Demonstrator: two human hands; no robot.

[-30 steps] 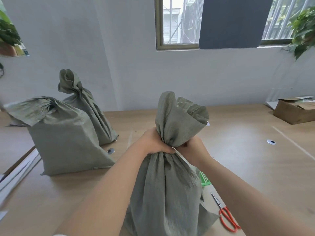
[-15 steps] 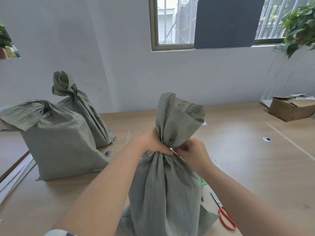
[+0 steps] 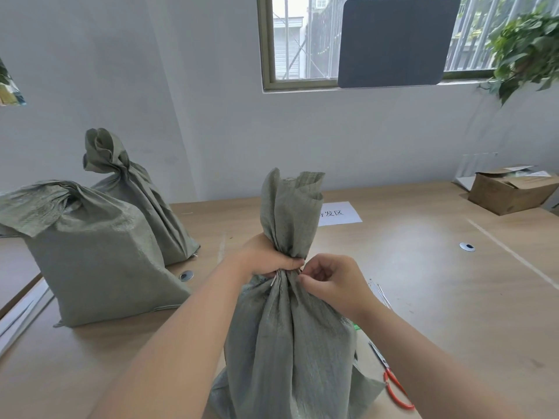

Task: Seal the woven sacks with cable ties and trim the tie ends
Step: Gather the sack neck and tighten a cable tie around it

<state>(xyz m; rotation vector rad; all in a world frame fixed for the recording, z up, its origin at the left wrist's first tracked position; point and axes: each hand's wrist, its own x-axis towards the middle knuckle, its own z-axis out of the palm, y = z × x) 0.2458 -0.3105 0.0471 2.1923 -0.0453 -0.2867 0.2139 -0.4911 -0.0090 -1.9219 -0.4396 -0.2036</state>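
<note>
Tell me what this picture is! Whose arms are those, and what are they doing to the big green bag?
The camera sits on a person's head, so you see their own arms from above. The left hand grips the bunched neck of a grey-green woven sack standing on the wooden table. The right hand pinches at a thin pale cable tie wrapped round that neck. A wide grey-green sack and a taller twisted sack stand on the left, tops gathered. Orange-handled scissors lie on the right, with a brown cardboard box farther back.
</note>
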